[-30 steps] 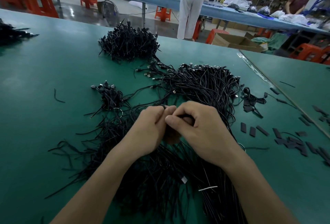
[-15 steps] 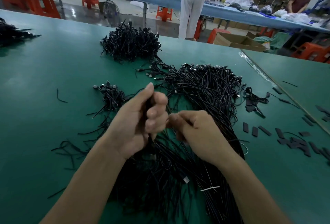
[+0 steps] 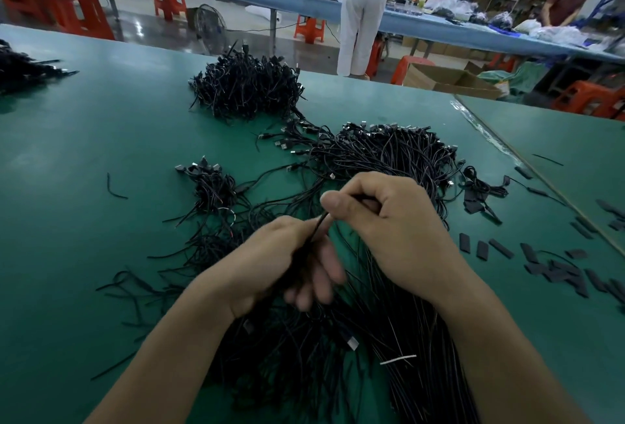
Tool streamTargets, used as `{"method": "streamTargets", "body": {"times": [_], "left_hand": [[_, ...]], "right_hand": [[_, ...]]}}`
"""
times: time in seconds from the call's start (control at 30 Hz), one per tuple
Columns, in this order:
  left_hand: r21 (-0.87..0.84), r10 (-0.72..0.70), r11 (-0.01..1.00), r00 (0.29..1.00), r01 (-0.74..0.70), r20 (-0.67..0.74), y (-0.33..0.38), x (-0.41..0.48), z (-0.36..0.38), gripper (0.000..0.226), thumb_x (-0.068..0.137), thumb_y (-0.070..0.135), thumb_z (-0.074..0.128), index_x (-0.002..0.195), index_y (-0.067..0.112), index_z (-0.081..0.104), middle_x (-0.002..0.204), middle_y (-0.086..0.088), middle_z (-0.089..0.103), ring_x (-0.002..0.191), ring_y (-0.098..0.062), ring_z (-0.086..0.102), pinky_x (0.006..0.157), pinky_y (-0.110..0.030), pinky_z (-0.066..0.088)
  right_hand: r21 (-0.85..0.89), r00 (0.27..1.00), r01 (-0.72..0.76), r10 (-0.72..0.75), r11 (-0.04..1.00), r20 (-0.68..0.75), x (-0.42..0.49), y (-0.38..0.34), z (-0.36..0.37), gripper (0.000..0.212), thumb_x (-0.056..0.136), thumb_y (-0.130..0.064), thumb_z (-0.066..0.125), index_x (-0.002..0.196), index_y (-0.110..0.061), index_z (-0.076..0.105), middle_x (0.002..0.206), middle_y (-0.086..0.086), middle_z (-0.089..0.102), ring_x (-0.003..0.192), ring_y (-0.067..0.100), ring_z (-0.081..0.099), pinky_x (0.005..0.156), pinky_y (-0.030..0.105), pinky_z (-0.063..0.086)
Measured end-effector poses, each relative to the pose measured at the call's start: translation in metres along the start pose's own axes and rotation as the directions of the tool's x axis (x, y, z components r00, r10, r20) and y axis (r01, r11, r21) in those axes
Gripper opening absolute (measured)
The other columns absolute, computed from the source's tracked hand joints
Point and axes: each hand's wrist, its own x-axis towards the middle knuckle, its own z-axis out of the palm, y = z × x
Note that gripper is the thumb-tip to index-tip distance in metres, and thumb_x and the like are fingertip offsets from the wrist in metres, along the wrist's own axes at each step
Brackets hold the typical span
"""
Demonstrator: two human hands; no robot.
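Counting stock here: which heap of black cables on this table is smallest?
The little bundle lying apart, left of the big heap and nearer than the round far heap; it holds far fewer cables than either.

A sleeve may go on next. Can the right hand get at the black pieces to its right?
Probably yes: the pieces lie loose on the table beside the right hand, nothing between. It pinches a cable, though, so it would have to let go first.
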Motion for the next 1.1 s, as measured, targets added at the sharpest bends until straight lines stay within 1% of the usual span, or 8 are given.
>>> {"method": "streamTargets", "body": {"times": [0.17,0.3,0.43,0.57,0.7,0.8,0.9,1.1], "left_hand": [[-0.468,0.06,0.883,0.998,-0.046,0.015,0.004,0.0,-0.008,0.054,0.097,0.041,0.044,0.053,0.014,0.06,0.035,0.007,0.037,0.026,-0.002,0.03,0.029,-0.012,0.025],[-0.652,0.131,0.738,0.985,-0.174,-0.115,0.007,0.004,-0.005,0.047,0.092,0.041,0.046,0.071,0.013,0.078,0.05,0.006,0.055,0.038,-0.002,0.048,0.036,-0.012,0.039],[-0.577,0.188,0.728,0.917,-0.371,-0.353,0.002,0.013,-0.003,0.047,0.089,0.039,0.05,0.098,0.002,0.078,0.097,-0.013,0.077,0.084,-0.018,0.075,0.065,-0.017,0.058],[-0.231,0.268,0.866,0.803,-0.443,-0.533,-0.008,0.016,-0.007,0.037,0.104,0.027,0.041,0.111,0.003,0.067,0.104,-0.013,0.076,0.099,-0.025,0.073,0.079,-0.024,0.058],[0.232,0.359,0.928,0.869,-0.292,-0.341,-0.006,0.011,0.002,0.043,0.103,0.034,0.041,0.088,0.011,0.074,0.068,0.006,0.071,0.064,-0.003,0.066,0.06,-0.017,0.051],[0.086,0.21,0.976,0.969,-0.2,-0.127,0.0,0.003,0.006,0.057,0.1,0.045,0.038,0.074,0.011,0.074,0.066,-0.001,0.07,0.058,-0.011,0.065,0.057,-0.02,0.051],[0.024,0.102,0.994,0.995,-0.102,0.023,0.004,-0.004,0.002,0.06,0.1,0.051,0.035,0.071,0.015,0.074,0.059,-0.006,0.066,0.048,-0.013,0.058,0.05,-0.018,0.047],[-0.104,0.1,0.991,0.988,-0.088,0.114,-0.002,-0.002,-0.004,0.053,0.098,0.048,0.043,0.054,0.02,0.049,0.043,0.004,0.039,0.036,-0.008,0.033,0.038,-0.015,0.031]], "right_hand": [[0.024,0.996,-0.084,0.084,0.996,-0.015,-0.006,0.013,0.007,0.021,0.095,-0.033,0.063,0.082,-0.02,0.074,0.052,-0.015,0.054,0.045,0.002,0.042,0.046,0.014,0.032],[-0.047,0.974,-0.114,0.121,0.992,0.19,-0.015,0.013,0.021,0.032,0.099,-0.033,0.058,0.08,-0.01,0.071,0.061,0.011,0.059,0.046,0.008,0.037,0.045,0.029,0.032],[-0.1,0.934,-0.079,0.109,0.992,0.341,-0.023,0.008,0.023,0.042,0.102,-0.034,0.051,0.066,-0.012,0.052,0.052,-0.003,0.044,0.044,0.008,0.033,0.044,0.031,0.032],[-0.144,0.944,-0.02,0.066,0.989,0.323,-0.029,0.004,0.018,0.033,0.102,-0.036,0.05,0.077,-0.017,0.06,0.064,-0.008,0.056,0.054,0.009,0.048,0.052,0.029,0.042],[-0.144,0.978,0.084,-0.054,0.986,0.203,-0.024,0.001,0.012,0.021,0.099,-0.029,0.057,0.085,-0.019,0.069,0.079,-0.015,0.058,0.08,-0.001,0.058,0.069,0.015,0.044],[-0.08,0.996,0.079,-0.075,0.994,0.047,-0.019,0.005,0.007,0.006,0.091,-0.025,0.07,0.085,-0.025,0.071,0.083,-0.014,0.059,0.081,0.004,0.061,0.072,0.012,0.044],[0.047,0.999,0.05,-0.049,0.998,-0.019,-0.018,0.011,0.004,0.013,0.082,-0.021,0.079,0.08,-0.027,0.068,0.081,-0.009,0.062,0.079,0.011,0.063,0.072,0.022,0.049],[0.376,0.978,-0.076,-0.005,0.924,0.209,-0.015,0.017,0.004,0.015,0.089,-0.014,0.072,0.081,-0.024,0.065,0.098,-0.008,0.072,0.093,0.01,0.07,0.085,0.031,0.055]]}}
